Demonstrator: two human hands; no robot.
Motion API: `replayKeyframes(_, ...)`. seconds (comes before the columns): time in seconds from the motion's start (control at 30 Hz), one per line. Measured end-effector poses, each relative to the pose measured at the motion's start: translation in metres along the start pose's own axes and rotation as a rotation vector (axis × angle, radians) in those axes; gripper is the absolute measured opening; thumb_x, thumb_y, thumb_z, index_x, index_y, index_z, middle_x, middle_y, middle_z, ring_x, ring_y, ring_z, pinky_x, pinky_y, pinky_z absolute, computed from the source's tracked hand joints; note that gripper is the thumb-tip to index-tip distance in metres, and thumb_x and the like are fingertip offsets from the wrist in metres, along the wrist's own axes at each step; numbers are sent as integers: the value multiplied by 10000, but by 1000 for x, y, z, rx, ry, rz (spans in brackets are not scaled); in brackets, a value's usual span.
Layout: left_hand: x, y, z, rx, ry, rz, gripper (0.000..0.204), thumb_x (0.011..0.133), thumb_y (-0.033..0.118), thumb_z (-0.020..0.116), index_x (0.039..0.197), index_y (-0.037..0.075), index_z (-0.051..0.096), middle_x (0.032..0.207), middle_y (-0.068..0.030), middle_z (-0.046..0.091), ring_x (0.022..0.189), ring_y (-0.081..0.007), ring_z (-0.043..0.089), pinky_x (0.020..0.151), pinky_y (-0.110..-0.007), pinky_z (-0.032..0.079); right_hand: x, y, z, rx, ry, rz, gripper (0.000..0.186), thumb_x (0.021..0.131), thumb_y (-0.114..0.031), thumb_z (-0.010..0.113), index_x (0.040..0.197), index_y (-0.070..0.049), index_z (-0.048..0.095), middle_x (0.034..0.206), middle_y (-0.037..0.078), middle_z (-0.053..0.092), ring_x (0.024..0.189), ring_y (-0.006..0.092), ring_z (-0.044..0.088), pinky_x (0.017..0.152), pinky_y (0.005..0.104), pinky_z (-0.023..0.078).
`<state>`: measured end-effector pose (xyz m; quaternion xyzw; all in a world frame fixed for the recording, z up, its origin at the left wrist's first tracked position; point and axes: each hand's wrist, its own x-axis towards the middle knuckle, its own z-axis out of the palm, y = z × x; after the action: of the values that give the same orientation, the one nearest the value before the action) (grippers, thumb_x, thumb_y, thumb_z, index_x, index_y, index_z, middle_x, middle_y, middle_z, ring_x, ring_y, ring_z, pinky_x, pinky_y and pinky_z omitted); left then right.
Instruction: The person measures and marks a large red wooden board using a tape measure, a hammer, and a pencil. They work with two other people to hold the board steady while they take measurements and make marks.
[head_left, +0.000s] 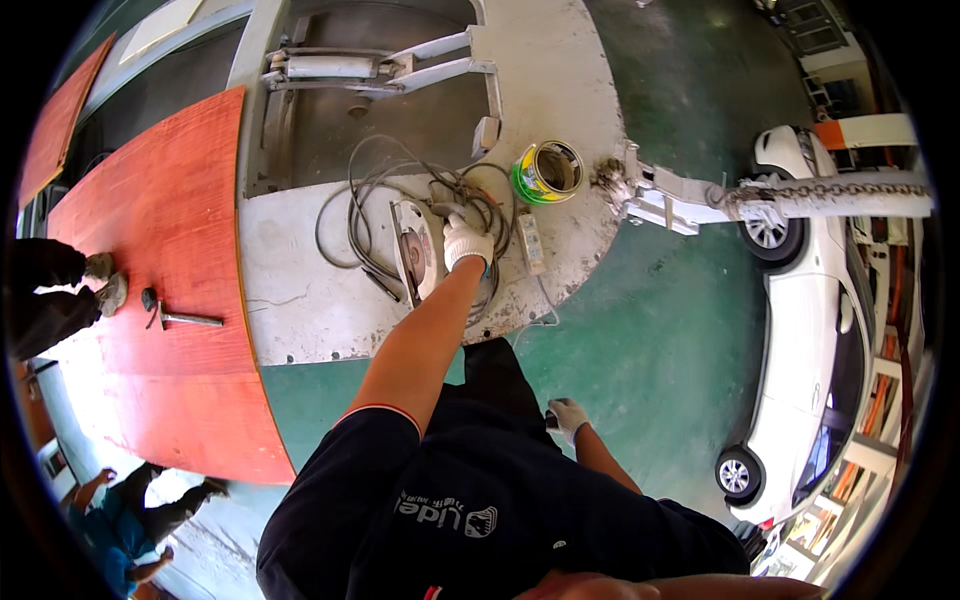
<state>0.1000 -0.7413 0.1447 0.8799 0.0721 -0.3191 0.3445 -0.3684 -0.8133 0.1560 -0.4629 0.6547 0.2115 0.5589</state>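
Observation:
My left hand, in a white knit glove, is closed on the rear handle of a circular saw. The saw rests on the pale, worn metal platform, its round blade side facing left. Coiled dark cables lie around and behind it. Lower down at my side, my right hand is gloved too. Its fingers are curled by a small dark thing that I cannot make out. A white power strip lies right of the saw, and an open green and yellow tin stands just behind the strip.
A reddish board lies on the left, with a hammer and a person's shoes on it. Another person is at lower left. A chained metal arm juts right towards a white car on the green floor.

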Motion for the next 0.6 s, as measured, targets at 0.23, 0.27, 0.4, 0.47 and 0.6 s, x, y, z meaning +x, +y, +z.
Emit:
replayKeyframes(0.23, 27, 15, 26, 164, 187, -104, 650, 856, 289, 771, 1370, 39, 463, 1340, -253, 604, 1208, -420, 650, 976, -492, 569, 93, -130, -74, 9, -100, -160, 378, 967, -327, 652, 1194, -28, 608, 974, 86, 669, 806, 205, 675, 715, 391, 599)
replayKeyframes(0.27, 35, 17, 27, 183, 181, -130, 655, 847, 277, 777, 1371, 38, 464, 1330, -253, 616, 1208, -420, 651, 980, -489, 568, 101, -143, -84, 12, -101, -175, 372, 971, -332, 648, 1186, -30, 611, 976, 85, 668, 809, 202, 673, 712, 385, 598)
replayKeyframes(0.4, 51, 7, 27, 199, 144, -181, 750, 797, 204, 771, 1452, 20, 456, 1331, -266, 655, 1243, -395, 650, 1024, -453, 548, 129, -161, -117, 65, -46, -201, 311, 973, -285, 641, 1161, -37, 623, 911, 64, 654, 761, 181, 653, 677, 354, 577)
replayKeyframes(0.47, 45, -7, 10, 211, 218, -84, 815, 782, 159, 755, 1522, 36, 436, 1365, -254, 655, 1259, -374, 650, 1036, -425, 540, 140, -157, -126, 201, -28, -202, 246, 971, -249, 629, 1104, -41, 641, 813, 34, 623, 669, 154, 616, 601, 322, 534)
replayKeyframes(0.6, -15, -56, -73, -327, 332, 37, 688, 729, 19, 687, 1413, 37, 620, 1262, -178, 717, 1181, -288, 683, 1009, -354, 541, 145, -147, -129, 80, -103, -139, 282, 961, -233, 659, 1147, -25, 614, 825, 43, 625, 670, 160, 611, 609, 345, 533)
